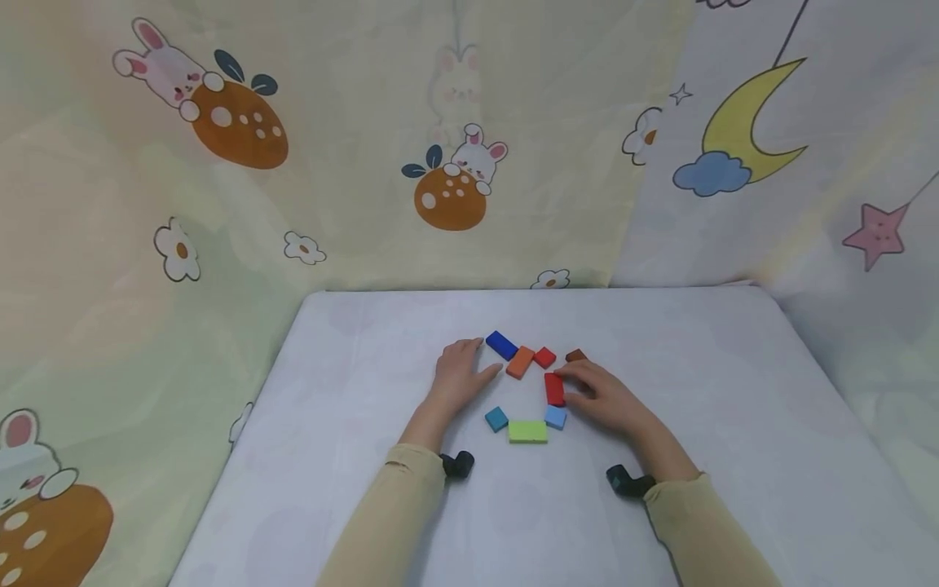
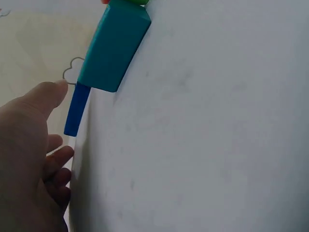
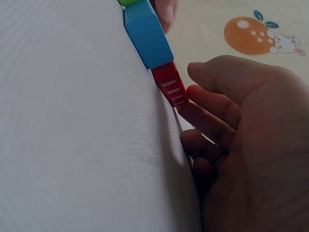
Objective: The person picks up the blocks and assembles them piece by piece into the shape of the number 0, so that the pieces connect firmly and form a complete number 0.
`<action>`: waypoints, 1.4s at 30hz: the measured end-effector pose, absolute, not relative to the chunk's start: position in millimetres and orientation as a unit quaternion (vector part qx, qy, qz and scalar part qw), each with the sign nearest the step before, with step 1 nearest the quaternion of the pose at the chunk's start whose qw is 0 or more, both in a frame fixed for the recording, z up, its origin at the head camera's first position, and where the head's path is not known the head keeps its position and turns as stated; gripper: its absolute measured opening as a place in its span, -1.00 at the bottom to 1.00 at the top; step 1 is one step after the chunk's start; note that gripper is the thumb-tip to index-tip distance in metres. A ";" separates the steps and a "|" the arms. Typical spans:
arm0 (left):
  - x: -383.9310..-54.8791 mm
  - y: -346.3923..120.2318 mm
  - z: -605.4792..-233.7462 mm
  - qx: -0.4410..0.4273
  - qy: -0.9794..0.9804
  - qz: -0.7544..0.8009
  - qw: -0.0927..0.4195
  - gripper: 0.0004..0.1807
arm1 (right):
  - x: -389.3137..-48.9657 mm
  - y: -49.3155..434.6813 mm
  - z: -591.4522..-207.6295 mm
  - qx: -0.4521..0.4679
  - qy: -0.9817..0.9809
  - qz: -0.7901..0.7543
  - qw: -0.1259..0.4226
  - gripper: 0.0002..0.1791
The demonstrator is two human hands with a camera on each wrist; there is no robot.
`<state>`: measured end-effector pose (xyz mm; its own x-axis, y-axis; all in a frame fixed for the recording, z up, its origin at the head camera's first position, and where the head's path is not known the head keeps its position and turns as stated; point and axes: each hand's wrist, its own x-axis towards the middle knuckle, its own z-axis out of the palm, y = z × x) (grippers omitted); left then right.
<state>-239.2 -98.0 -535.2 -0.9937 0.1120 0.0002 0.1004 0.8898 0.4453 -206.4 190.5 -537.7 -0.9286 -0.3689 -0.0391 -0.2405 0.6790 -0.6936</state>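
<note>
My left hand (image 1: 456,377) lies on the tabletop beside the dark blue block (image 1: 502,345), its thumb and fingers apart with nothing between them. Close to that thumb is an orange block (image 1: 520,363). My right hand (image 1: 603,397) is at the right edge of an upright-running red block (image 1: 554,390); in the right wrist view its fingers touch or nearly touch the red block's end (image 3: 171,87), and the thumb stands off it. Behind those fingers a brown block (image 1: 575,355) is partly hidden. A small red block (image 1: 544,357) sits next to the orange one.
Nearer the body, a light blue block (image 1: 555,417) adjoins a lime green block (image 1: 528,432), with a teal block (image 1: 496,419) at its left. The white tabletop (image 1: 352,489) ends at a printed cloth backdrop (image 1: 352,163).
</note>
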 end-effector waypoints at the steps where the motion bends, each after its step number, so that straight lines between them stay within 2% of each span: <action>1: -242.7 -95.6 -534.7 0.055 0.974 0.221 0.009 -0.18 | -206.2 190.5 -538.0 -0.167 0.912 -0.364 0.089 -0.54; 13: -261.7 -83.4 -537.9 0.046 0.981 0.186 0.017 -0.10 | -206.9 191.2 -539.6 -0.161 0.915 -0.359 0.091 -0.55; 25: -263.3 -82.0 -538.1 0.043 0.981 0.190 -0.007 -0.17 | -206.8 188.8 -537.0 -0.161 0.916 -0.356 0.092 -0.53; 32: -261.3 -94.8 -542.2 0.078 0.975 0.207 0.003 -0.21 | -207.2 190.1 -538.7 -0.163 0.915 -0.356 0.096 -0.55; 42: -244.5 -125.1 -532.9 0.173 0.961 0.213 0.040 -0.25 | -206.0 191.6 -536.5 -0.164 0.914 -0.359 0.093 -0.53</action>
